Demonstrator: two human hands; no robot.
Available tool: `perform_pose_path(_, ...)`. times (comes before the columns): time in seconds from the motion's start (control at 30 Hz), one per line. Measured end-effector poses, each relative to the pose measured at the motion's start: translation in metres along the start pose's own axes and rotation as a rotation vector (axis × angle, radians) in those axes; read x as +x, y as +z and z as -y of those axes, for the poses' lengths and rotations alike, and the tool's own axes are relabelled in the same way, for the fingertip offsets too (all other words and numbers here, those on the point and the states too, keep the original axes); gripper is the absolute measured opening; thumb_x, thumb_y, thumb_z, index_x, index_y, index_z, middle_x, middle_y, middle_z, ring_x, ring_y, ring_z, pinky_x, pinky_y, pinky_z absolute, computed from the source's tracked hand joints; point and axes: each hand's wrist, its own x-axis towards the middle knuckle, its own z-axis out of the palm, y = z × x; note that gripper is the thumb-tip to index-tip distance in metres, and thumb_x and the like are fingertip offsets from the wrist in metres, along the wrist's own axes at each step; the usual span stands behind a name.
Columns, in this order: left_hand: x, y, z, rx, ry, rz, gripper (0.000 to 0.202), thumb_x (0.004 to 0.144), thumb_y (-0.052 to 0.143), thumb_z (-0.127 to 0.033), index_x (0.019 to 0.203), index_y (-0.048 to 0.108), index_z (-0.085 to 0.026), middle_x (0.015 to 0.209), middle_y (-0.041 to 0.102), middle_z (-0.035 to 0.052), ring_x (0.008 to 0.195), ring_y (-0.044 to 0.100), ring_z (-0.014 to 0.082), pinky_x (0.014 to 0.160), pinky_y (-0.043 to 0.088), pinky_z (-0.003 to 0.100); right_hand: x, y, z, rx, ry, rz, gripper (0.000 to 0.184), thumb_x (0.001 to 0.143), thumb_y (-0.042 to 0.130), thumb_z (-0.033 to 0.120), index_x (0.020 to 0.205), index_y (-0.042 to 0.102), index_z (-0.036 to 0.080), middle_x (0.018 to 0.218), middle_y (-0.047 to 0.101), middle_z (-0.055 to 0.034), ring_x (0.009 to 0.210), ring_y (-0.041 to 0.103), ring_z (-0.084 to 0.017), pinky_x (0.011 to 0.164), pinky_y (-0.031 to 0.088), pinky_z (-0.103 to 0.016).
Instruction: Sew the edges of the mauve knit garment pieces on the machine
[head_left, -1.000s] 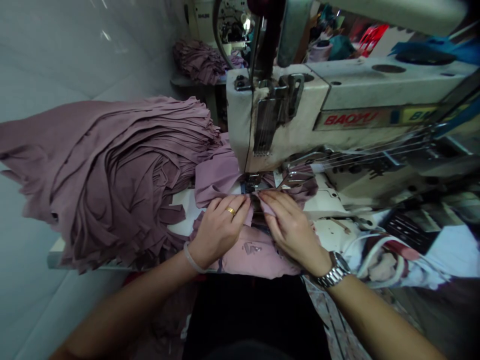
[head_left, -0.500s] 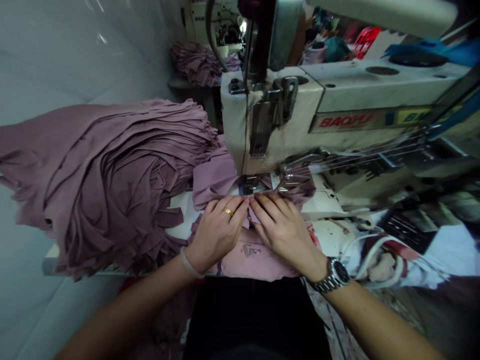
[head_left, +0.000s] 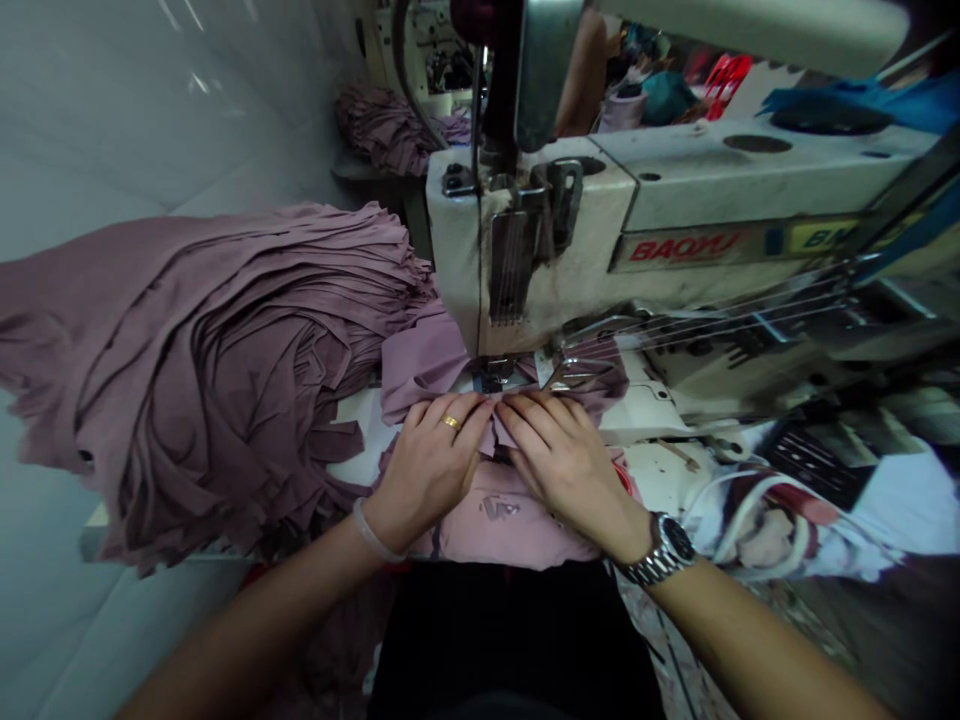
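Head view: both hands [head_left: 431, 460] pinch mauve fabric [head_left: 424, 365] at a sewing machine [head_left: 577, 280] lettered "BAOYU"

Gold ring [head_left: 451, 422], pale wristband [head_left: 367, 534], silver dark-dialled watch [head_left: 667, 550], black clothing [head_left: 510, 640].

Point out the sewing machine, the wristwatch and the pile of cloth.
Sewing machine [head_left: 690, 190]: head view, on its white arm, above the red lettering.
Wristwatch [head_left: 678, 538]: head view, on its dark dial.
Pile of cloth [head_left: 247, 340]: head view, on the folds near its middle.
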Motion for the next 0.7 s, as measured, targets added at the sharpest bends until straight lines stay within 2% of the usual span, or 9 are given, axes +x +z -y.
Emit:
perform_pose_path(0.33,0.006,-0.005,0.004,-0.001,-0.003,0.001,0.039,0.091,0.045,-0.014,0.129,0.053,-0.01,0.132,0.056,0.0128,0.119,0.051,0.0264,0.095,0.045,0.043,0.01,-0.002,-0.001,0.002,0.045,0.009,0.039,0.096,0.046,0.029,0.128,0.056,0.01,0.129,0.059,-0.0113,0.112,0.052,-0.027,0.092,0.042,-0.044)
perform_pose_path(0.57,0.0,-0.008,0.017,-0.159,0.161,-0.078,0.033,0.091,0.049,-0.012,0.123,0.058,-0.011,0.12,0.063,0.0117,0.111,0.056,0.023,0.095,0.051,0.04,0.003,-0.001,-0.008,0.307,0.003,-0.12,0.022,0.092,0.051,0.017,0.111,0.062,0.013,0.11,0.066,-0.0088,0.104,0.053,-0.019,0.091,0.045,-0.037)
perform_pose_path(0.7,0.001,-0.01,0.018,-0.179,0.17,-0.078,0.032,0.089,0.051,-0.011,0.12,0.059,-0.01,0.119,0.062,0.0125,0.108,0.058,0.0235,0.093,0.053,0.041,0.007,-0.003,-0.007,0.311,0.018,-0.104,0.02,0.092,0.052,0.018,0.108,0.063,0.014,0.107,0.066,-0.0088,0.103,0.055,-0.019,0.089,0.047,-0.038)
